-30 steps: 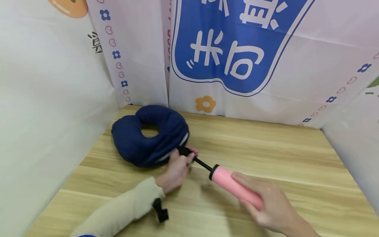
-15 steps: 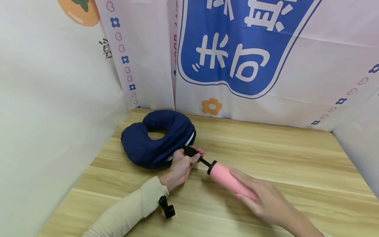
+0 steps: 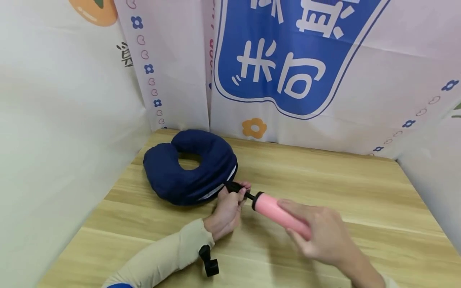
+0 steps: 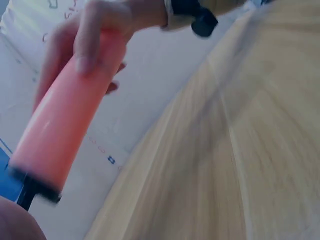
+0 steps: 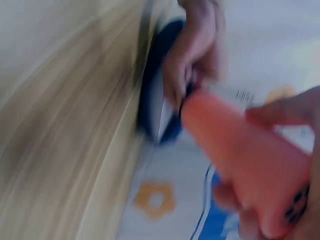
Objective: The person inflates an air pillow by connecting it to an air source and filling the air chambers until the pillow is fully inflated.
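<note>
A navy U-shaped neck pillow [image 3: 169, 176] lies on the wooden table, a pale strip showing along its near right edge. Beside that edge my left hand [image 3: 225, 210] grips the black end piece [image 3: 233, 187] of a hand pump, whose tip meets the pillow; the exact joint is hidden. A short length of black rod shows between this piece and the pump's pink barrel [image 3: 277, 212]. My right hand [image 3: 325, 236] holds the barrel near its back end, fingers and thumb around it. In the right wrist view, small dark holes dot the barrel's end cap [image 5: 296, 205].
White printed sheets with a blue sign [image 3: 281, 60] stand behind the table [image 3: 360, 192], and plain white walls flank it. A black strap piece [image 3: 209, 262] hangs from the left sleeve [image 3: 173, 250].
The pink barrel has slid towards my left hand, pushed by my right, so less black rod shows. My left hand keeps its grip at the pillow. The head view has shifted slightly.
</note>
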A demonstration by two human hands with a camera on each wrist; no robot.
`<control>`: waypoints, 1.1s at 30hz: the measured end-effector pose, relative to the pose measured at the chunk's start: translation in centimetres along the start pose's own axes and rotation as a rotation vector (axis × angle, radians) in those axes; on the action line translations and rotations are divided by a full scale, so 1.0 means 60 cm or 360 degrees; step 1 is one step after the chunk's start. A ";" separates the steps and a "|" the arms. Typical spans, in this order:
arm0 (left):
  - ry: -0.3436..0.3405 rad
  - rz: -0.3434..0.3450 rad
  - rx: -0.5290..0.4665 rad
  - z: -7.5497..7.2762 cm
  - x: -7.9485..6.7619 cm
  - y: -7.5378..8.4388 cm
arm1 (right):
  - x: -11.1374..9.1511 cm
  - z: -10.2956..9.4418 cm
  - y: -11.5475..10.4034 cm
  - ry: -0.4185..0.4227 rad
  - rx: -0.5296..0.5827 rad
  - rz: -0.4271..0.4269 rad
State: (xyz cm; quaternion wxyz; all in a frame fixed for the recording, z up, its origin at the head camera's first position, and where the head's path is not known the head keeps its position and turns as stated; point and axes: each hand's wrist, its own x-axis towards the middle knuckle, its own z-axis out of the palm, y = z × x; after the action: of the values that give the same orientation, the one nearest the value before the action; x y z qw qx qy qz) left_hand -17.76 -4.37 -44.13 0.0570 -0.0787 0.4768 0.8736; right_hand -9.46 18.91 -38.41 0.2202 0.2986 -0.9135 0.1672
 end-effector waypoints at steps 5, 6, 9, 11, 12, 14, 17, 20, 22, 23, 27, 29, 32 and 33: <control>-0.0100 0.0002 0.0051 0.004 0.000 0.012 | 0.016 0.019 -0.017 -0.0003 -0.0125 -0.0068; -0.0118 0.0004 0.0073 0.000 0.003 0.016 | 0.011 0.020 -0.010 -0.0049 -0.0097 -0.0065; -0.0178 0.0017 0.0131 -0.013 0.010 0.030 | -0.018 0.013 0.016 -0.0165 0.0014 -0.0040; -0.0219 0.0017 0.0153 -0.019 0.016 0.040 | -0.043 0.002 0.032 -0.0191 0.0058 -0.0031; -0.0235 0.0016 0.0163 -0.022 0.019 0.045 | -0.055 -0.004 0.039 -0.0197 0.0075 -0.0025; -0.0240 0.0026 0.0173 -0.027 0.025 0.054 | -0.073 -0.021 0.053 -0.0224 0.0107 -0.0008; -0.0163 0.0061 0.0169 -0.038 0.033 0.062 | -0.090 -0.043 0.075 -0.0243 0.0144 -0.0001; -0.0047 0.0080 0.0153 -0.044 0.032 0.055 | -0.082 -0.044 0.075 -0.0204 0.0118 0.0007; 0.0001 0.0073 0.0137 -0.040 0.027 0.043 | -0.061 -0.024 0.059 -0.0120 0.0070 -0.0032; 0.0023 0.0074 0.0123 -0.036 0.023 0.037 | -0.048 -0.010 0.047 -0.0062 0.0045 -0.0047; 0.0057 0.0090 0.0055 -0.016 0.009 0.020 | 0.001 0.041 -0.007 0.0221 -0.0080 -0.0079; 0.0024 0.0086 0.0072 -0.010 0.005 0.019 | 0.013 0.054 -0.031 0.0315 -0.0159 -0.0072; -0.0118 0.0059 0.0172 -0.013 0.005 0.024 | 0.018 0.057 -0.050 0.0268 -0.0213 -0.0062; -0.0169 0.0048 0.0210 -0.016 0.006 0.028 | 0.014 0.054 -0.049 0.0222 -0.0190 -0.0060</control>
State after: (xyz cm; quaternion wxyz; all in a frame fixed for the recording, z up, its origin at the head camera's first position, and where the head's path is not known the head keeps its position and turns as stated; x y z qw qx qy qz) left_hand -18.34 -6.06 -43.32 0.0741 -0.0210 0.5308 0.8440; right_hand -9.20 14.87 -40.22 0.3036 0.2897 -0.8985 0.1286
